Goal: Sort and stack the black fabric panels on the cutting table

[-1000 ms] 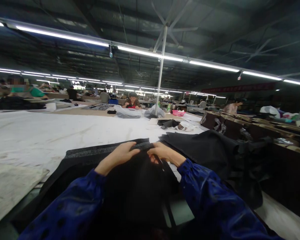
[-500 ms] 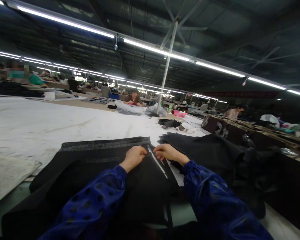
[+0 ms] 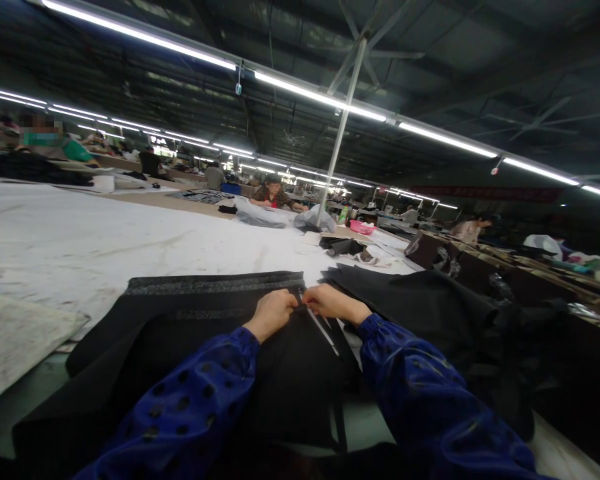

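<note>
Black fabric pieces (image 3: 285, 373) lie layered in front of me, a speckled grey band (image 3: 180, 285) running along the far edge. With fingers closed, my left hand (image 3: 274, 313) pinches the black fabric near its far right corner. Just to the right, my right hand (image 3: 333, 302) is also closed in a pinch at that edge, its fingertips close to the left ones. What exactly lies between the fingertips is partly hidden. A narrow white gap or strip (image 3: 326, 333) runs toward me below the right hand, beside a thin dark strip of cloth.
More black fabric (image 3: 410, 300) is heaped at the right. White sheeting (image 3: 145, 233) covers the table beyond. A pale board or sheet (image 3: 20, 340) lies at the left. Farther off are a pole (image 3: 340, 127), a pink basin (image 3: 363, 228), plastic bags (image 3: 265, 215) and a seated co-worker (image 3: 275, 195).
My right hand has moved slightly left, bringing its fingertips closer to my left hand's. The view has shifted a little; the fabric lies much as before.
</note>
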A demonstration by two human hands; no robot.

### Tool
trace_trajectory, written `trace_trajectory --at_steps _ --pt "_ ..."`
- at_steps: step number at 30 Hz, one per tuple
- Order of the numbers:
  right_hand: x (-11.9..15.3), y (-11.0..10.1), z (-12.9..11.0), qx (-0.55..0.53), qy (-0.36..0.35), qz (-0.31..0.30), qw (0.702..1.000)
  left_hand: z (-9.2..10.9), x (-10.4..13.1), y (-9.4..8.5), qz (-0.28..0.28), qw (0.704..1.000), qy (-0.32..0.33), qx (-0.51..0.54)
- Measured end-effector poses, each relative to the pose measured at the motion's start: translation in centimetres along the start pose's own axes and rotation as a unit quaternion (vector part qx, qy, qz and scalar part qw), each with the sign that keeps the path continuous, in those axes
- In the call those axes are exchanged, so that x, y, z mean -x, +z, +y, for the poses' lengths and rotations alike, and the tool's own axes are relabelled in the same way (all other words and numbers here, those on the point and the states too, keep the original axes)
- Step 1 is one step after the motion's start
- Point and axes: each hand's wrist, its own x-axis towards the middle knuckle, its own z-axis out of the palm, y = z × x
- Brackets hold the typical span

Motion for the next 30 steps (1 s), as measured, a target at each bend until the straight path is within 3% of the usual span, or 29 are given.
trace_trajectory --at_steps 4,12,19,26,30 --pt "-0.1 1.0 0.4 0.028 -0.025 0.021 0.999 -0.2 -0.1 0.1 0.001 1.000 0.000 -0.008" --pt "0.7 2.1 -0.4 0.106 0.008 0.032 0.994 -1.2 0.0 -0.3 -0.007 0.999 0.029 -0.032" --pt "1.0 1.9 -1.4 0.174 -0.011 -0.005 0.985 -1.2 0.7 -0.9 -0.024 0.991 0.105 -0.080" --pt "1.9 0.8 -2.5 0.226 0.021 -0.066 0.972 -1.3 0.7 -1.0 -0.023 0.990 0.110 -0.090" --pt "1.6 -0.2 -3.4 0.180 0.060 -0.015 0.982 -1.0 0.9 -1.3 -0.022 0.990 0.104 -0.096"
